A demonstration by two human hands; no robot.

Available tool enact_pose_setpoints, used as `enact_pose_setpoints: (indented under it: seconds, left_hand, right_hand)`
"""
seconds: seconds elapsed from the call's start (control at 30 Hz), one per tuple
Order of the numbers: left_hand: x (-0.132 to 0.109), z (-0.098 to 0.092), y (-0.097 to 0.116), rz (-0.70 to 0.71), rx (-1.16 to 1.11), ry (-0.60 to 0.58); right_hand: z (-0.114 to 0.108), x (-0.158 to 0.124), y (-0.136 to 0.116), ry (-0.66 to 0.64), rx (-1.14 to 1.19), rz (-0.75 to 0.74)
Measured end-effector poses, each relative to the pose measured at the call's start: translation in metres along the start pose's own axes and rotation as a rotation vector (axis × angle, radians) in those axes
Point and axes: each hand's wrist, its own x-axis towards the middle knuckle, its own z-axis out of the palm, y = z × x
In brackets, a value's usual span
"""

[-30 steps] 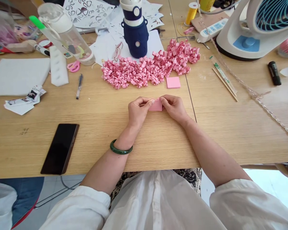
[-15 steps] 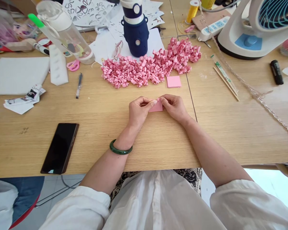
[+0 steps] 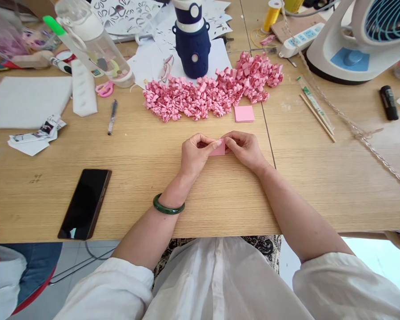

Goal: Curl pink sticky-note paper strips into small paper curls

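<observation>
Left hand (image 3: 195, 153): fingers pinched on the small pink paper (image 3: 219, 148)
Right hand (image 3: 245, 149): pinches the paper's other side
Paper: low over the table (image 3: 136, 146), between both hands; pink curls (image 3: 210, 91) beyond

Pale wood-grain tabletop (image 3: 136, 151): a smooth, matt finish is shown. Small pink paper square (image 3: 219, 148), at tabletop centre: matt, thin. Heap of curled pink paper strips (image 3: 210, 91), toward tabletop's far edge: matt. Flat black phone (image 3: 85, 203), by tabletop's near edge: glossy glass face is noted.
</observation>
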Motion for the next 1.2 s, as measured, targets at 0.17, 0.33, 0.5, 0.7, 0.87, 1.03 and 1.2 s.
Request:
enact_pose_setpoints:
  seconds: [0.17,0.33,0.5,0.7,0.87,1.03,1.2]
  left_hand:
    - [0.0008,-0.0002,0.0008,-0.001,0.006,-0.01]
    - [0.0018,-0.0017,-0.0009,-0.002,-0.01,-0.018]
    - [0.0032,-0.002,-0.0033,0.034,0.009,0.006]
    - [0.0041,-0.0022,-0.0021,0.024,0.018,-0.045]
    - [0.0041,-0.0052,-0.0004,0.179,0.028,-0.019]
    - [0.0029,-0.0061,-0.0008,0.269,0.103,-0.043]
    - [0.0038,-0.0066,-0.0042,0.291,0.148,-0.068]
  right_hand:
    - [-0.0001,0.0001,-0.0024,-0.013,0.041,0.025]
    - [0.0004,0.0004,-0.0009,-0.014,0.068,0.035]
    - [0.0007,0.0006,-0.0006,-0.032,0.113,0.033]
    - [0.0017,0.0025,-0.0004,0.028,0.168,0.08]
    - [0.0016,0.0056,0.003,0.079,0.294,0.143]
    - [0.0014,0.0067,0.0038,0.079,0.285,0.138]
    - [0.0016,0.0061,0.0023,0.058,0.289,0.134]
